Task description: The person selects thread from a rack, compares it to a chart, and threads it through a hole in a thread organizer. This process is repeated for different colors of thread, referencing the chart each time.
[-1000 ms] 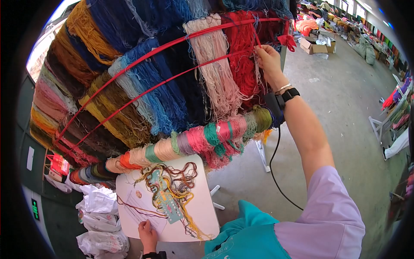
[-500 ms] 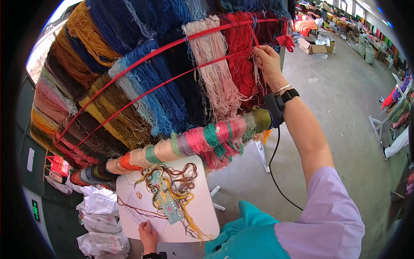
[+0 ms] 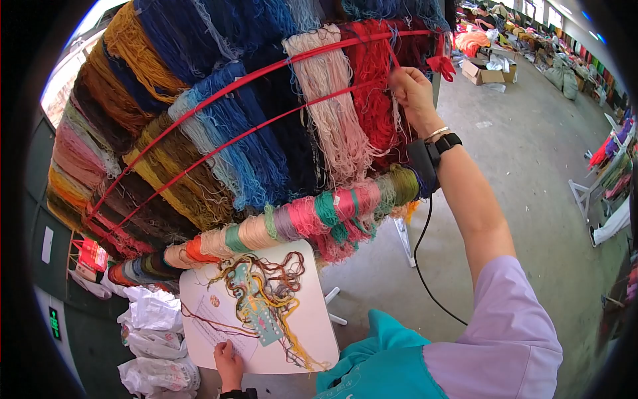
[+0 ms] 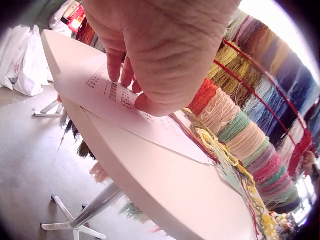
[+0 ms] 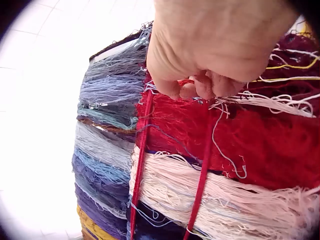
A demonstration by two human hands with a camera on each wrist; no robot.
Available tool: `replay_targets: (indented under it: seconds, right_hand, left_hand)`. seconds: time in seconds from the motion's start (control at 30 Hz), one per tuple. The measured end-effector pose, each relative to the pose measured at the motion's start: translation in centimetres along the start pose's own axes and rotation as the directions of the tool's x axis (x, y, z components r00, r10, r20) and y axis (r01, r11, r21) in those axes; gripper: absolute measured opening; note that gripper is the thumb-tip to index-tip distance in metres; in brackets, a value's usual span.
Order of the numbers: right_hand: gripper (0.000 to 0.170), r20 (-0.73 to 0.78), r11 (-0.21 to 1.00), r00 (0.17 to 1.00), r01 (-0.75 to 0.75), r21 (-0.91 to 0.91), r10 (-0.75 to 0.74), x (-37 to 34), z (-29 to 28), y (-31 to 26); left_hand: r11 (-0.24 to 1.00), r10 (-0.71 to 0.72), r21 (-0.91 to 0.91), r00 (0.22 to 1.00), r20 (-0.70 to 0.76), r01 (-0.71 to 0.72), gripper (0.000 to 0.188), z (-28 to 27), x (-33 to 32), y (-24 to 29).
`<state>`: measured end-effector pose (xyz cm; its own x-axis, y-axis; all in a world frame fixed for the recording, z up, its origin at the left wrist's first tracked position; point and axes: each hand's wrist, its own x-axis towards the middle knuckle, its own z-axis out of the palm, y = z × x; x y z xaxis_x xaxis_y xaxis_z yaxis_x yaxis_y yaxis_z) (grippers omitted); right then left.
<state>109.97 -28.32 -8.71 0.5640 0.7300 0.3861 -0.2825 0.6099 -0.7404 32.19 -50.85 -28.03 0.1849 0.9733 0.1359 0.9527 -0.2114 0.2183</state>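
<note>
My right hand (image 3: 413,96) is raised at the right end of a rack of hanging yarn, fingers curled and pinching a red ribbon (image 3: 393,54) over the red yarn skein (image 3: 372,106). In the right wrist view, the curled fingers hide their grip, and the lower red strip (image 5: 202,185) runs up to them. My left hand (image 3: 228,364) rests on a printed sheet (image 4: 145,131) on the white tabletop (image 3: 322,346), fingers loosely extended. Brown and yellow threads (image 3: 292,266) lie beside it, looped through a pale green punched card (image 3: 269,326).
Yarn-wrapped rolls (image 3: 252,231) run along the rack's lower edge, over the small table. White plastic bags (image 3: 159,339) stand at the left. A black cable (image 3: 425,279) hangs from my right wrist. Farther right are cardboard boxes (image 3: 475,72) and more yarn racks.
My right fingers shift slightly and blur at the ribbon. The left hand stays on the sheet.
</note>
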Motion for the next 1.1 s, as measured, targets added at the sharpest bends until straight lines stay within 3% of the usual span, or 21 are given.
replay_targets:
  seconds: [0.1,0.2,0.3,0.5,0.6,1.1]
  right_hand:
    - [0.019,-0.065,0.97,0.997,0.032,-0.239,-0.049,0.7,0.2,0.0]
    - [0.023,-0.09,0.904,0.977,0.141,-0.404,-0.193,1.4,0.6,0.5]
    - [0.025,-0.08,0.877,0.978,0.135,-0.462,-0.193,1.8,0.6,0.8]
    - [0.019,-0.103,0.929,0.979,0.132,-0.346,-0.178,0.8,1.1,0.7]
    - [0.014,-0.074,0.986,0.994,0.069,-0.154,-0.081,0.7,0.4,0.5]
    - [0.009,-0.083,0.983,0.987,0.123,-0.139,-0.135,0.5,0.4,0.4]
  left_hand:
    - [1.0,-0.003,0.003,1.0,0.005,0.003,0.05,-0.1,0.1,0.1]
    - [1.0,-0.011,0.0,1.0,0.01,0.011,0.05,-0.4,0.1,0.6]
    - [1.0,-0.013,-0.002,1.0,0.012,0.013,0.05,-0.5,0.1,0.7]
    - [1.0,-0.018,-0.001,1.0,0.024,0.018,0.05,-0.3,0.1,0.3]
    - [1.0,-0.015,0.002,1.0,0.022,0.015,0.05,-0.2,0.0,0.2]
    - [1.0,-0.019,-0.005,1.0,0.021,0.019,0.052,-0.2,0.1,0.1]
